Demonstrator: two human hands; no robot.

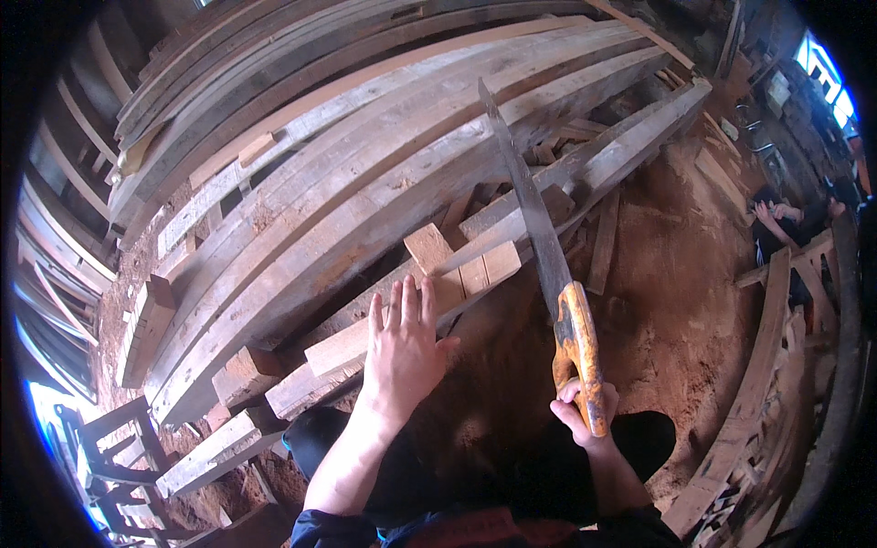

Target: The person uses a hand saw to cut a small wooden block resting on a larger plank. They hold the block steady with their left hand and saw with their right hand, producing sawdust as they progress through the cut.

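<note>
My right hand (585, 413) grips a handsaw by its worn yellow-and-black handle (577, 342). The long dark saw blade (530, 201) points up and away, apart from the wood beside it. Flat on a short pale wood block (340, 352) lies my left hand (402, 342), fingers stretched out and apart. Near the block's right end, thin lines (473, 274) cross its top; whether they are cuts or marks I cannot tell. The block rests along a long timber beam (297, 391), and a small offcut (427, 247) sits just beyond my left fingertips.
Long timber beams (365, 173) lie stacked across the far side. Wood scraps (247, 374) stand at the left. On the right is a rack of curved boards (731, 447), with another person's hands (775, 215) behind it. Reddish dirt floor (658, 301) shows between.
</note>
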